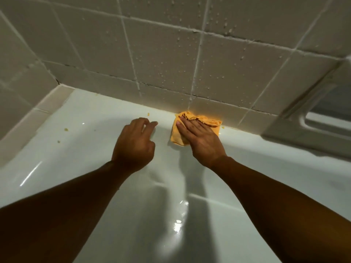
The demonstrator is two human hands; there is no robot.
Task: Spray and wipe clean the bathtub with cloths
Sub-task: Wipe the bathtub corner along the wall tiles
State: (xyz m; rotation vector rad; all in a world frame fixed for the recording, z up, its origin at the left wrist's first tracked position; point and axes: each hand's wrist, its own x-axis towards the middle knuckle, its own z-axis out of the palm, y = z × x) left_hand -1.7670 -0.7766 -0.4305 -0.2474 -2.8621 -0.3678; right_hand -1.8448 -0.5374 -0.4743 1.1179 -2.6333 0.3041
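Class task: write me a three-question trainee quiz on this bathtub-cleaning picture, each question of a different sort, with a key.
1. True or false: the right hand presses flat on the orange cloth.
2. Where does the cloth lie? A) on the tub rim beside the tiled wall; B) draped over a tap; C) in a bucket.
3. Fill in: the left hand rests on the rim and holds ____.
Key: 1 true; 2 A; 3 nothing.
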